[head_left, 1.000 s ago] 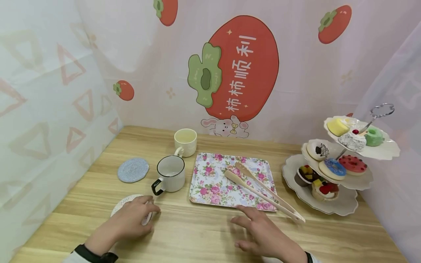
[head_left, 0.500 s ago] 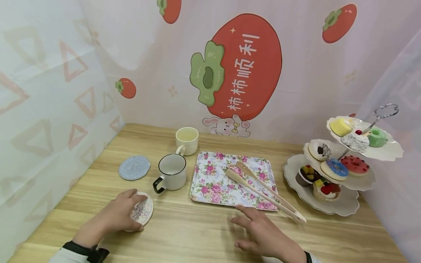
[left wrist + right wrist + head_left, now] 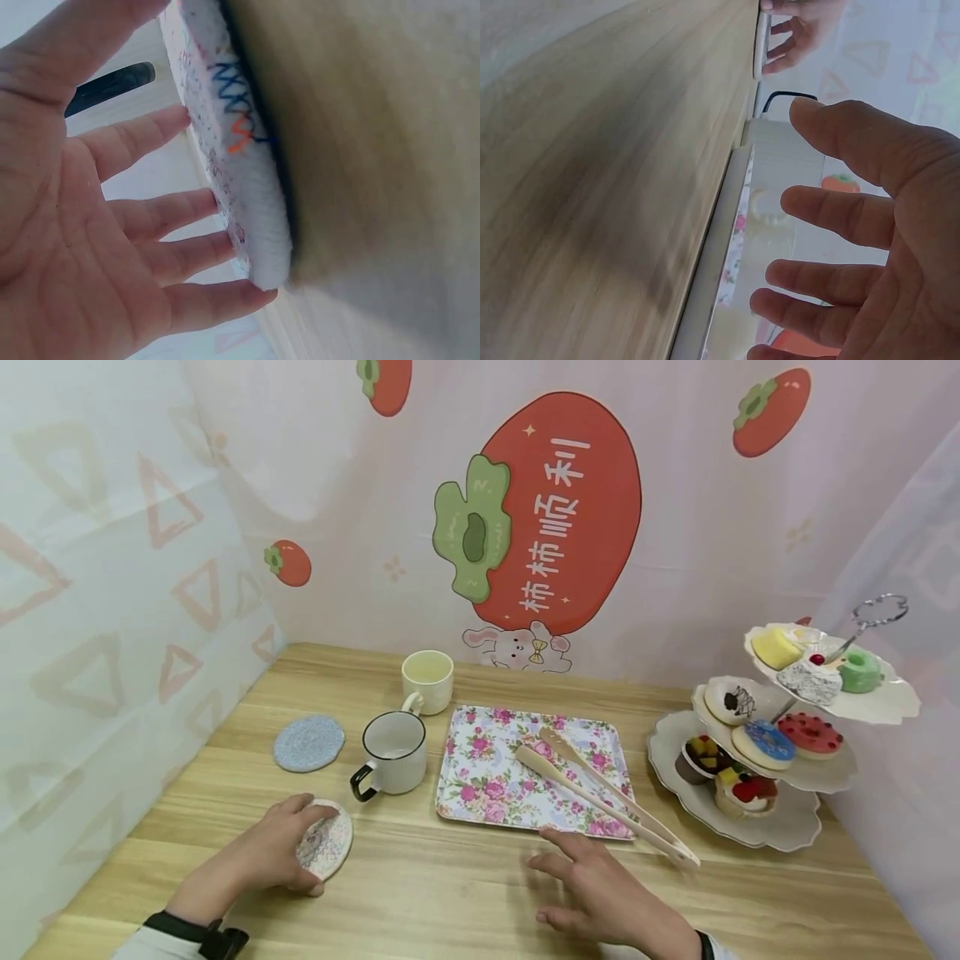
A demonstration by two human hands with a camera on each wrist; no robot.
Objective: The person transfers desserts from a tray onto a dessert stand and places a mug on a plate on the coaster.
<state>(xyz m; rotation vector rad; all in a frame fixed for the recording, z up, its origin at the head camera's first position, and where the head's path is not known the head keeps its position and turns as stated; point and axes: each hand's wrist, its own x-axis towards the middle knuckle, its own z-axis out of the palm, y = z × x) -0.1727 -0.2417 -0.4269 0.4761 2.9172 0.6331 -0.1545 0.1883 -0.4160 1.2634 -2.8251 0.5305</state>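
In the head view, my left hand [image 3: 273,847] lies over the left side of a round speckled white coaster [image 3: 330,839] on the table. Its fingers are spread and nearly straight, and in the left wrist view their tips touch the face and rim of the coaster [image 3: 236,157], which has blue and orange stitching on its edge. The coaster's left part is hidden under the hand. My right hand [image 3: 592,889] hovers low over the wood, holding nothing, with relaxed, parted fingers, just in front of a floral tray [image 3: 472,777].
Wooden tongs [image 3: 592,793] lie across the tray. Beyond the left hand are a blue-grey coaster [image 3: 309,743], a black-rimmed white mug [image 3: 397,768] and a cream cup [image 3: 427,683]. At right stands a tiered stand [image 3: 802,827] with several pastries.
My left hand has moved left from the coaster's right edge to its left side, and its fingers have spread; over the last half second it barely moves. The right hand stays in place.
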